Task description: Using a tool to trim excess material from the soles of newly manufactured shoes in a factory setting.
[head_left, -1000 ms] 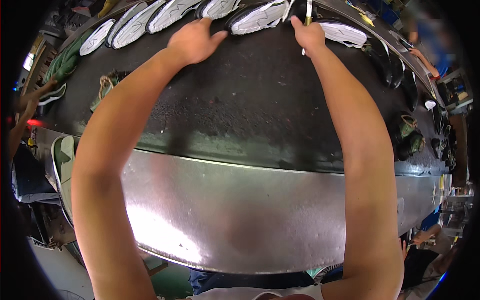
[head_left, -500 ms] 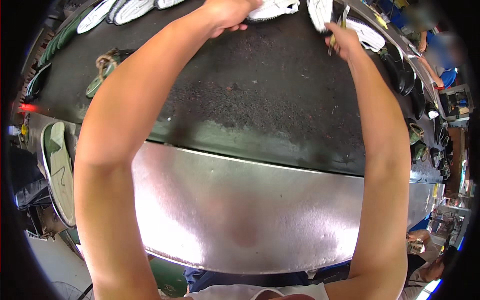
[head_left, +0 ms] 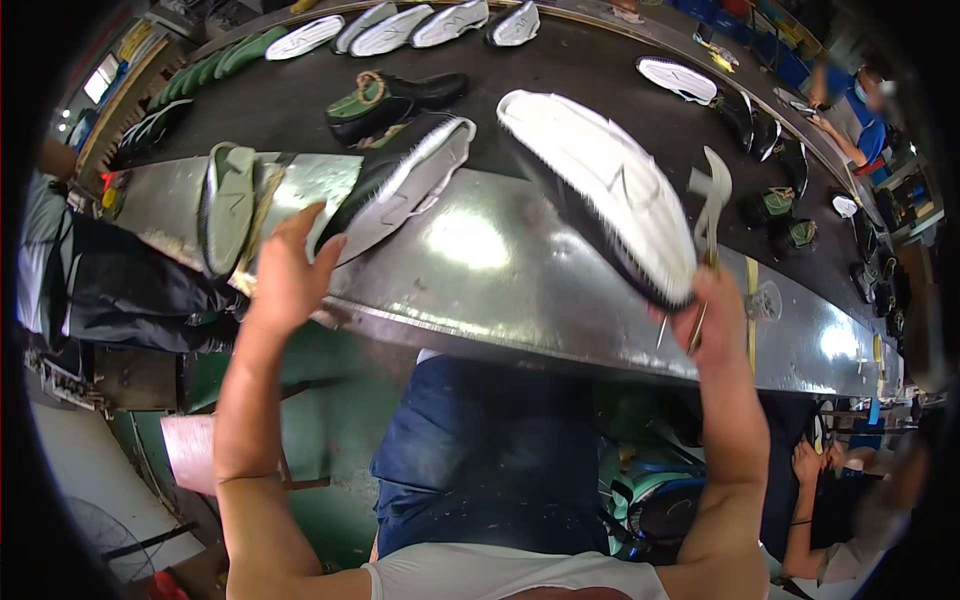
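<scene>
My right hand [head_left: 712,322] grips a black shoe with a white, bristly-edged underside [head_left: 610,185], holding it tilted above the bench with the white side up. In the same hand is a pair of metal lasting pincers [head_left: 710,205], jaws pointing up beside the shoe. My left hand [head_left: 288,275] has its fingers and thumb spread apart. Close to its fingertips is another black shoe with a pale underside [head_left: 410,190], lying slanted over the metal front of the bench; whether they touch is unclear. Left of it stands a green-grey shoe [head_left: 230,205].
The bench has a dark top and a shiny metal front strip [head_left: 470,235]. A row of white-bottomed shoes [head_left: 395,30] lines its far edge. Black-green shoes [head_left: 370,105] sit behind the left shoe, and more stand at right. Other people [head_left: 860,115] work at right; one stands at left.
Both hands have come back from the far row toward me. The right hand now has a shoe along with the pincers. A shoe now lies by the left hand, whose fingers are spread.
</scene>
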A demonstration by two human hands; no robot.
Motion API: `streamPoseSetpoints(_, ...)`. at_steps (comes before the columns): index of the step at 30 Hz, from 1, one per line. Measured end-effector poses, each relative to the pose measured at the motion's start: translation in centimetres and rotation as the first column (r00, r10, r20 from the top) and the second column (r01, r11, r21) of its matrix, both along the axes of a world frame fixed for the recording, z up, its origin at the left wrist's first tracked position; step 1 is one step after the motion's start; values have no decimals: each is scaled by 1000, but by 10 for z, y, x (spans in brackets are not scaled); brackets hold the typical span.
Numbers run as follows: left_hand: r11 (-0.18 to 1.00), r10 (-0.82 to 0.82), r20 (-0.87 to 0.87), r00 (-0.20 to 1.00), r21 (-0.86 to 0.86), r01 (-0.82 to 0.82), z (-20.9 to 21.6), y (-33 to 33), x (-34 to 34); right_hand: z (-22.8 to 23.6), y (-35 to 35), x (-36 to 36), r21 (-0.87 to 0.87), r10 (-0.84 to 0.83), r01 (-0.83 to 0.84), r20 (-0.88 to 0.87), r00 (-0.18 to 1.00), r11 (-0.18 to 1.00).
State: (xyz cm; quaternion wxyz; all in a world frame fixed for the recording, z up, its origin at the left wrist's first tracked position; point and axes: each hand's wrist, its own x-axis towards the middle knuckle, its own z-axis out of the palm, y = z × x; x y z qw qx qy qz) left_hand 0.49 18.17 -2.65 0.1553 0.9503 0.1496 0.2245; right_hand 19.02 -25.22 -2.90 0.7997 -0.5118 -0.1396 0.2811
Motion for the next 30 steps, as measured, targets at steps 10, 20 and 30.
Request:
streamPoseSetpoints(10,-218,107,419,902,-875,432,-49,-209,-66,-73,-73,-249,-608,259,-180,44,965,773)
streamPoseSetpoints(20,217,-482,243,842,-897,384,-136,-263,-141,-62,-98,-335,-654,228,-155,26,973,740)
streamPoseSetpoints(30,266,-576,225,786,-858,440,-125,-245,-151,-62,-68,-335,-285,245,-313,-250,937,906)
